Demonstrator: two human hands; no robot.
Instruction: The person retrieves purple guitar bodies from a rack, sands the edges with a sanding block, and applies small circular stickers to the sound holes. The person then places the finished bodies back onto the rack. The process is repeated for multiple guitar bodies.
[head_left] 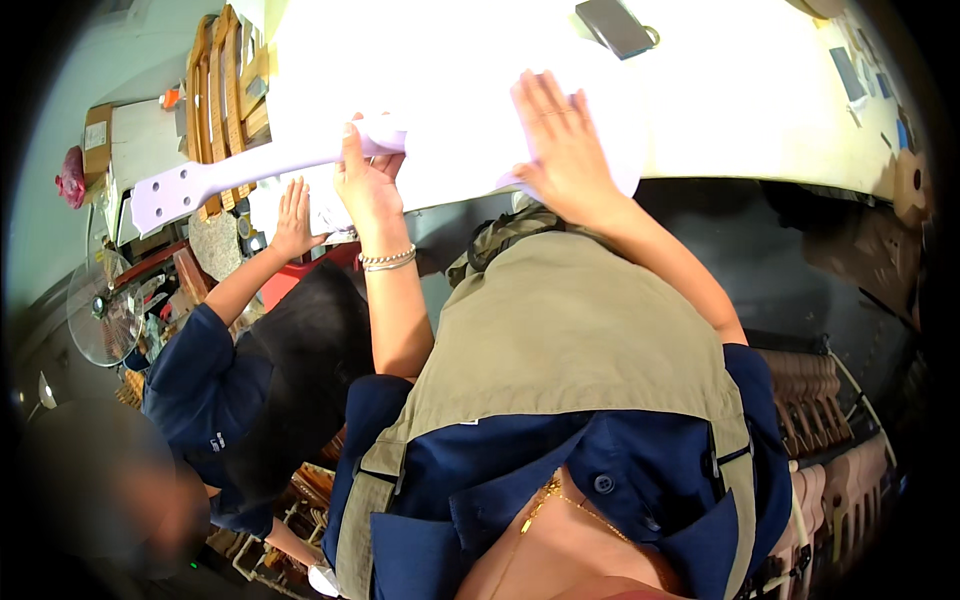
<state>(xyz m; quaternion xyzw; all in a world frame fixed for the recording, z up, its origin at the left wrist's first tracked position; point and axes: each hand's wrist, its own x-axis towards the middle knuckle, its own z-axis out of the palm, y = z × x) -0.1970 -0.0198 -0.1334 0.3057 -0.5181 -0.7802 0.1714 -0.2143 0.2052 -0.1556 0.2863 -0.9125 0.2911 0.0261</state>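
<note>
A pale lavender guitar (pixel 265 160) lies crosswise over the white bench, its headstock with several holes out to the left. Round the neck, near its thick end, the fingers of my left hand (pixel 372 190) are closed from below. My right hand (pixel 568 150) rests flat on the pale lavender body, its fingers stretched out and slightly apart. Strong light washes out most of the body, and only its curved near edge by my right wrist shows plainly.
At left a co-worker in dark blue leans in, a hand (pixel 295 222) against the bench edge near the neck. Beyond are wooden guitar necks (pixel 215 85) and a fan (pixel 105 305). A dark flat block (pixel 615 27) sits on the bench (pixel 760 100). Racked wooden parts (pixel 800 400) stand at right.
</note>
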